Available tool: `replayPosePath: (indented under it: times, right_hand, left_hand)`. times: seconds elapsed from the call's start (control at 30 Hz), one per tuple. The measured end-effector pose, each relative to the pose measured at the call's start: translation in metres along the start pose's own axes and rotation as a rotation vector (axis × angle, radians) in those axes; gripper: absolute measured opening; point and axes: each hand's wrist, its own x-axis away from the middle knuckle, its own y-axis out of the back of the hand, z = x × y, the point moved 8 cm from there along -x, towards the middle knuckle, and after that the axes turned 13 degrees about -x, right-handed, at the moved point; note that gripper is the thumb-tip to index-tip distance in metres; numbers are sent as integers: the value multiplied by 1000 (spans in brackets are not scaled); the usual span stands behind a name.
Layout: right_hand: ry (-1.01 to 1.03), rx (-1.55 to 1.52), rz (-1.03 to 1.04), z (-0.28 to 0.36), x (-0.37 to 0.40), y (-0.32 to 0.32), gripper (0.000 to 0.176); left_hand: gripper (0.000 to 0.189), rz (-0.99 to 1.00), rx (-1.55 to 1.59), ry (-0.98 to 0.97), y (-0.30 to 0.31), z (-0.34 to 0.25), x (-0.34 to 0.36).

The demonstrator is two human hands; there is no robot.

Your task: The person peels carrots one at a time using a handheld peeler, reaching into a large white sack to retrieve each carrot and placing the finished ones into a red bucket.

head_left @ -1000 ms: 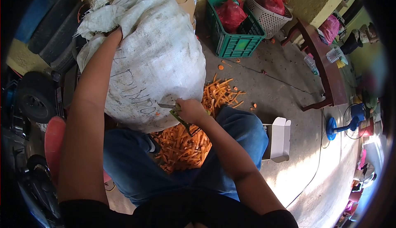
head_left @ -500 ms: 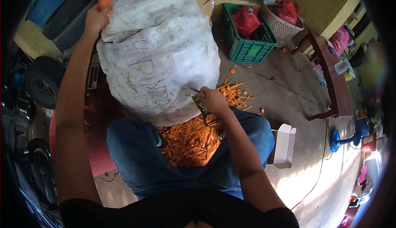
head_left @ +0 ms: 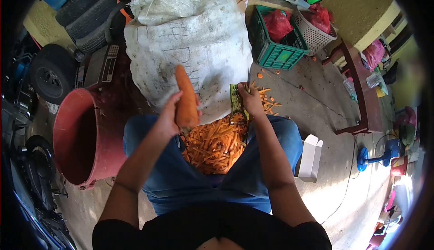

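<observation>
A large orange carrot (head_left: 185, 98) stands nearly upright in my left hand (head_left: 171, 114), its thicker end low and its narrower end up, in front of the white sack. My right hand (head_left: 251, 100) is closed on a green peeler (head_left: 236, 101) with a metal blade pointing up, beside the sack's lower right edge. The bulging white sack (head_left: 203, 37) has dark handwriting on it. Between my knees lies a heap of orange carrot peelings (head_left: 212, 148).
A red barrel (head_left: 95, 159) stands at the left, near tires (head_left: 52, 73). Behind on the right are a green crate (head_left: 282, 55) and a white basket (head_left: 312, 35) with red bags. A white box (head_left: 310, 159) lies by my right knee, and a wooden bench (head_left: 361, 87) is farther right.
My left hand has come down from the sack's top left to its front with the carrot. My right hand has moved right, away from the sack's face, with the peeler.
</observation>
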Motion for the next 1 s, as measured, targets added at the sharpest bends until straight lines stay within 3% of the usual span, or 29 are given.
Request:
replayPosePath:
  times: [0.03,0.13,0.17,0.23,0.27,0.3,0.37,0.4,0.47,0.63,0.73,0.8,0.83,0.9,0.93,1.0]
  right_hand:
    - [-3,7,-9,1,3,0,26]
    - [-126,-321,-261,-3,17,12,25]
    - [-145,-312,-261,-6,22,8,25]
    - [-161,-613,-310,-15,27,-5,24]
    - [-111,-484,-286,-12,29,-11,23]
    - [-92,-610,-291,-17,31,-25,22]
    - [-47,-311,-223,-14,39,-37,23]
    - [-50,-308,-221,-8,45,-45,23]
    - [133,-163,-189,24,56,-59,26]
    - [163,6,-172,27,60,-68,25]
    - [315,270,-356,30,53,-50,25]
    - [308,354,-575,14,21,0,26]
    - [276,425,-704,6,6,34,27]
    - [270,347,-839,16,0,74,28]
    - [269,346,-838,16,0,75,28]
    - [266,102,-770,13,-3,76,22]
  left_hand:
    - [40,18,29,86,1,24,-6]
    - [45,-16,54,83,14,73,-28]
    - [45,-23,69,95,15,80,-28]
    - [52,92,-37,221,3,79,-27]
    - [49,50,-72,196,5,78,-31]
    - [49,46,-69,189,1,79,-32]
    - [44,-196,-137,180,13,82,-33]
    - [44,-198,-132,181,13,84,-35]
    - [39,-62,-1,231,5,93,-42]
    - [37,103,135,240,13,105,-46]
    - [39,213,16,301,6,106,-38]
    - [41,402,-107,380,-22,106,-14]
    - [41,403,-103,383,-34,104,-5]
    - [43,82,-515,357,-20,98,2]
    - [45,15,-455,320,-15,95,-2]
    - [45,60,-321,339,7,102,-24]
